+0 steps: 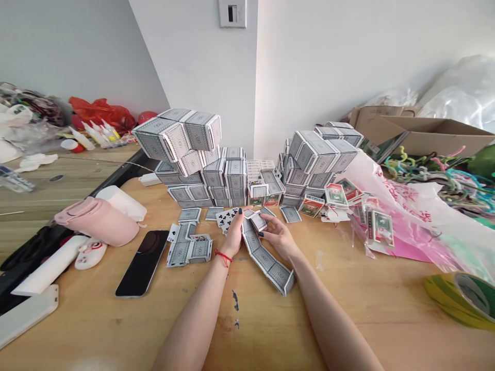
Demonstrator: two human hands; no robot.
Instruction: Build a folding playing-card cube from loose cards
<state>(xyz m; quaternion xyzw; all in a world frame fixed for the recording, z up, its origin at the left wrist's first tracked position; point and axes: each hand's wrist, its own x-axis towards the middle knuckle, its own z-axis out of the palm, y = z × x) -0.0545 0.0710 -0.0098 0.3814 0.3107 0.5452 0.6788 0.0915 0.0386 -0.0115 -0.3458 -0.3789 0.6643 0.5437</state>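
Left hand (233, 238) closed on a fan of playing cards (226, 219) (a neat, snug hold, red string bracelet (223, 257) just below), right hand (279, 238) half-open beside a small card packet (257, 221), its grip unclear, above the wooden tabletop (348, 319).

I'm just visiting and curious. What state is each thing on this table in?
left hand, fingers at a face-up fan of playing cards
right hand, beside a small bunch of cards
overlapping card row, lying flat
stacked card blocks, piled high
smartphone, lying flat, screen dark
pink bottle, on its side
cardboard box, flaps open
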